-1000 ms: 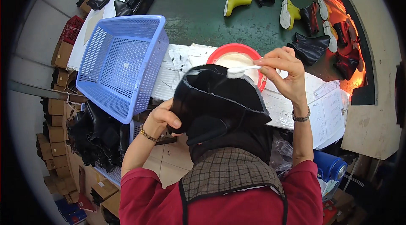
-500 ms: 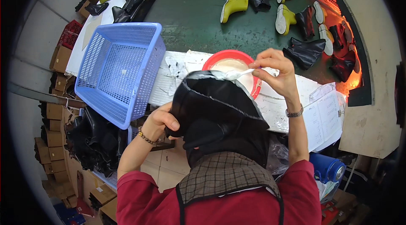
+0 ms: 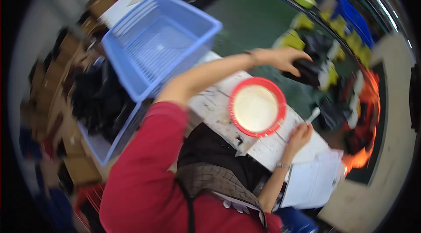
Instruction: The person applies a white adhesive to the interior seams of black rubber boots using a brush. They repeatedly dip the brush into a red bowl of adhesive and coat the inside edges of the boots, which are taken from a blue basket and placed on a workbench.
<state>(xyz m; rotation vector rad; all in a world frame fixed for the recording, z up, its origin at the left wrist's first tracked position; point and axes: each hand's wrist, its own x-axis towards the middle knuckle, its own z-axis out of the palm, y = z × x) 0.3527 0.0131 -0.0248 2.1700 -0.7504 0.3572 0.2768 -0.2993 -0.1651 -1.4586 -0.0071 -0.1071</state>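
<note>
My left arm stretches across to the green surface (image 3: 245,11), where my left hand (image 3: 283,60) grips a black boot upper (image 3: 308,73). Motion blurs that upper, and I cannot tell whether it rests on the surface. Nearer to me, my right hand (image 3: 300,135) is closed around a small brush (image 3: 313,114) with a white end pointing up and away. Between my arms stands a red bowl (image 3: 234,121) of creamy white liquid (image 3: 255,108), on a white, stained table (image 3: 210,101).
A blue plastic basket (image 3: 115,53) stands left of the bowl, with black uppers (image 3: 105,101) piled in a crate below. Yellow-green boot forms (image 3: 291,40) and other black uppers sit beyond my left hand. An orange glow (image 3: 370,119) lights the right edge. Papers (image 3: 309,184) lie near my right wrist.
My left hand has swung from near my body to the far right, over the green surface, with the black upper. My right hand has come down with the brush. The view has turned.
</note>
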